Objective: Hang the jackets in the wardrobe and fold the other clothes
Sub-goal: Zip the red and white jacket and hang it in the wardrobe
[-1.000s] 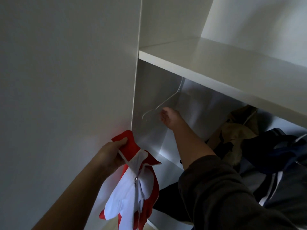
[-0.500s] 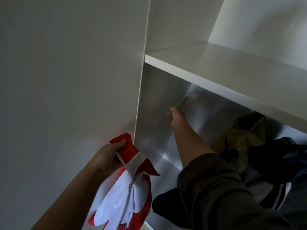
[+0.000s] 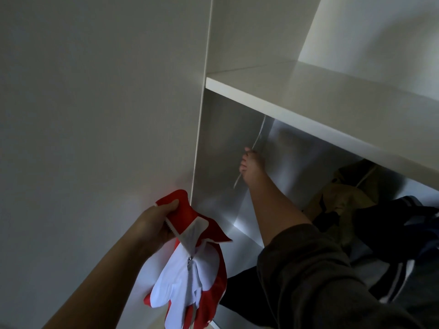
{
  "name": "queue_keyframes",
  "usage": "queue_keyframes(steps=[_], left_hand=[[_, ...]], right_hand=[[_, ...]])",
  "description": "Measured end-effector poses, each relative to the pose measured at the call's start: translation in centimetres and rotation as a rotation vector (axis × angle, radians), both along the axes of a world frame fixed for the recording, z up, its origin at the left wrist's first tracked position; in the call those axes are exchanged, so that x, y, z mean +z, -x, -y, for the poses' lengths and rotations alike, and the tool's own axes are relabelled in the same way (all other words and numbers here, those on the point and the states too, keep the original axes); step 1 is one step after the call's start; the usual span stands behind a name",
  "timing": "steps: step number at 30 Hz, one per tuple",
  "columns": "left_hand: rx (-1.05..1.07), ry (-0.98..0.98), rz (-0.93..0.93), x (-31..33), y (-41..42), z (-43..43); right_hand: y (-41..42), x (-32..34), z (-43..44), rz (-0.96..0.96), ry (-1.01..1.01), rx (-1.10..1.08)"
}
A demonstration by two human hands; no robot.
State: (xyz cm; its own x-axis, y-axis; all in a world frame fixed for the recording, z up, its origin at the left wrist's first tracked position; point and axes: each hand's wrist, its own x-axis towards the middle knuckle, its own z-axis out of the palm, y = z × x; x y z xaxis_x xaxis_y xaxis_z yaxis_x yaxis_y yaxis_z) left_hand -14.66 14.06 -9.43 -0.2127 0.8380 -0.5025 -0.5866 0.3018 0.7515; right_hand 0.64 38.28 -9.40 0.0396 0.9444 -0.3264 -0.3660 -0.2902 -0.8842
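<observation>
Two hands: left hand (image 3: 156, 224) and right hand (image 3: 251, 165), one item each.
Change: a second ago the right hand was just reaching the hanger (image 3: 259, 136); now it sits higher and wraps it, and the hanger is tipped steeply.
Meaning: probably the hanger is coming off to take the jacket (image 3: 187, 276); hanging not yet done.
Left hand: thumb and fingers pinch the red collar, at the wardrobe's front edge.
Jacket: red and white, zipped, dangling below that hand, outside the compartment.
Right hand: fingers curled tight round the thin white hanger, deep inside.
Hanger top: hidden under the shelf (image 3: 332, 98).
Far right: tan garment (image 3: 342, 193) and dark garment (image 3: 392, 222) already inside.
</observation>
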Motion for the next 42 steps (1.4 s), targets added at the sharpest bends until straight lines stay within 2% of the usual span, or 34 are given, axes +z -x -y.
queue_keyframes(steps=[9, 14, 17, 21, 26, 29, 31, 33, 42], left_hand=[[-0.021, -0.049, 0.003, 0.4, -0.9, 0.8], [-0.017, -0.037, -0.079, -0.6, -1.4, 2.1], [-0.056, -0.035, -0.18, -1.2, -2.0, 3.4], [-0.112, -0.03, -0.237, -1.7, -2.4, 5.4], [-0.21, -0.03, -0.227, -1.5, -1.7, 8.7], [-0.238, -0.031, -0.249, -0.7, -0.8, 10.6], [-0.267, -0.042, -0.292, -0.2, 0.3, 12.3], [-0.309, -0.067, -0.338, 0.2, 1.3, 13.7], [-0.506, -0.205, -0.534, 3.3, 2.6, 18.1]], right_hand=[[-3.3, 1.4, 4.3, -0.034, -0.107, -0.036], [-4.9, -1.2, 12.9, 0.128, -0.033, 0.02], [-6.2, -3.3, 18.3, 0.151, -0.017, 0.044], [-7.7, -5.1, 24.5, 0.238, 0.004, -0.035], [-7.4, -7.0, 31.4, 0.288, -0.153, -0.05], [-6.3, -4.9, 32.8, 0.378, -0.16, -0.239], [-5.3, -3.8, 34.6, 0.266, -0.17, -0.397], [-4.3, -2.6, 37.4, 0.193, -0.233, -0.465], [-1.5, 4.5, 46.2, -0.303, -0.599, -0.425]])
